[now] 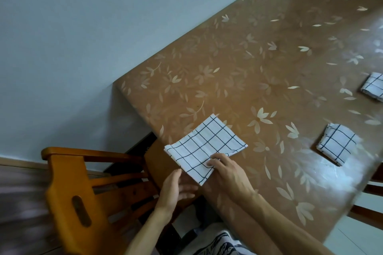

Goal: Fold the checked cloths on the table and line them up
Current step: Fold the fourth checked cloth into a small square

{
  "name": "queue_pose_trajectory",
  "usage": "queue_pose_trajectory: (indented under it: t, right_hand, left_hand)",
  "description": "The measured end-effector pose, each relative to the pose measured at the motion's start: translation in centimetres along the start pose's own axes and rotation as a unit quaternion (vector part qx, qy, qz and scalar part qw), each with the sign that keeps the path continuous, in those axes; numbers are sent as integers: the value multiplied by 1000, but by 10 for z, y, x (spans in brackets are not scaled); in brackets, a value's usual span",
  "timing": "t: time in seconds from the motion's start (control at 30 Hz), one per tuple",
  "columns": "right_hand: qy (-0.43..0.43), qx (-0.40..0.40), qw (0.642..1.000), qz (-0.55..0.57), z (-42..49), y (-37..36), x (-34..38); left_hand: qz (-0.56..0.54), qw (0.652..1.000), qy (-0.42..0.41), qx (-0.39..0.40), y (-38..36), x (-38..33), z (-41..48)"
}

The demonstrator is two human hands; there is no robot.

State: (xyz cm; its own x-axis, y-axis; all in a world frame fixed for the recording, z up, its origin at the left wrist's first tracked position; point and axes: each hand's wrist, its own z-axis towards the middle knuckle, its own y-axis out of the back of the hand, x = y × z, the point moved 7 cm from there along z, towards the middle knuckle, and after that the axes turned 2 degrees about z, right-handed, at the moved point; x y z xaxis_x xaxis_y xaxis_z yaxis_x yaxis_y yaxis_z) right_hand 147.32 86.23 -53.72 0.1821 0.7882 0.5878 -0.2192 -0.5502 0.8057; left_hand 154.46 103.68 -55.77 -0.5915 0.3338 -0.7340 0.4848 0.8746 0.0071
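A white cloth with black checks lies partly folded at the near left corner of the brown table, its lower corner hanging over the edge. My right hand rests on the cloth's near right side, fingertips pressing the fabric. My left hand is off the table edge just below the cloth, fingers apart, holding nothing. A smaller folded checked cloth lies to the right. Another folded checked cloth is cut off by the right frame edge.
A wooden chair stands at the table's left corner, below the cloth. A pale wall runs along the table's far side. Another chair's dark rails show at the right edge.
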Motion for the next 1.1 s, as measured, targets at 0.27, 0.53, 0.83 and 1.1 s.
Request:
queue_pose_trajectory:
  t: [0.27,0.53,0.83,1.1]
  right_hand:
    - [-5,-2,993,115,-28,23,-32]
    - [-111,19,978,176,-53,23,-63]
    - [-297,-81,883,354,-67,28,-96]
    - [-284,-39,896,338,-63,28,-95]
  left_hand:
    - [347,914,-210,-25,33,-18,46]
    - [532,759,-369,67,-13,-28,46]
    - [540,762,-330,138,-27,-4,27]
    - [311,930,-179,75,-33,-2,42]
